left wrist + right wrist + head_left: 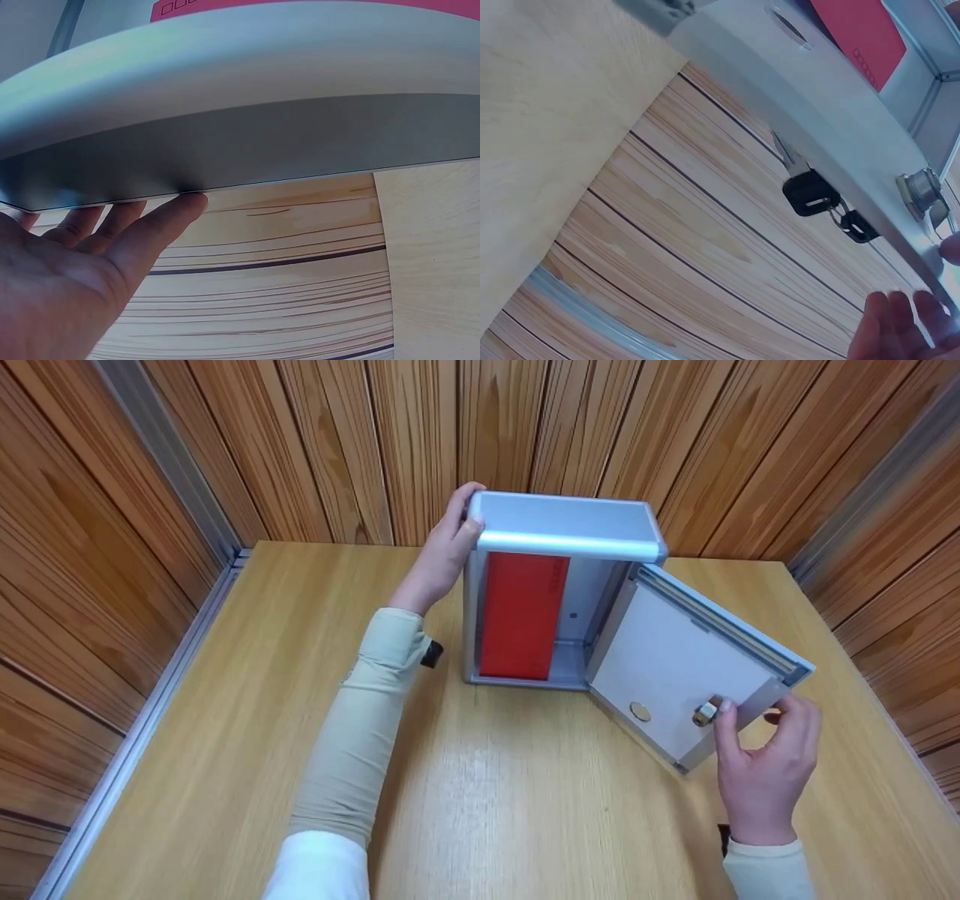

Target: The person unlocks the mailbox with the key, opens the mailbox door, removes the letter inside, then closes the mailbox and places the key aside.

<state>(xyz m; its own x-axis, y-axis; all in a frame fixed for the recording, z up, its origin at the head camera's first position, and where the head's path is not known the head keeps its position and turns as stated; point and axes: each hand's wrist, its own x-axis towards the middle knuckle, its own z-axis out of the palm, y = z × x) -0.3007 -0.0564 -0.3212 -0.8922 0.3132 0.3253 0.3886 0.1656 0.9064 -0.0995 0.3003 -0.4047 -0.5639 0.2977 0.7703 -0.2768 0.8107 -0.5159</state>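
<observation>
The left hand [442, 556] grips a silver box [566, 521] by its upper-left corner on the table [480, 787], a red envelope [523, 615] stands inside at left, and the swung-open door [671, 660] is pinched by the fingers of the right hand [771, 772].

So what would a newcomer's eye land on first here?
Probably the bright red rectangular piece standing inside the silver box. Next comes the box's door, swung open, its free edge held by the right hand. The right wrist view adds black-headed keys at the door's outer side.
</observation>
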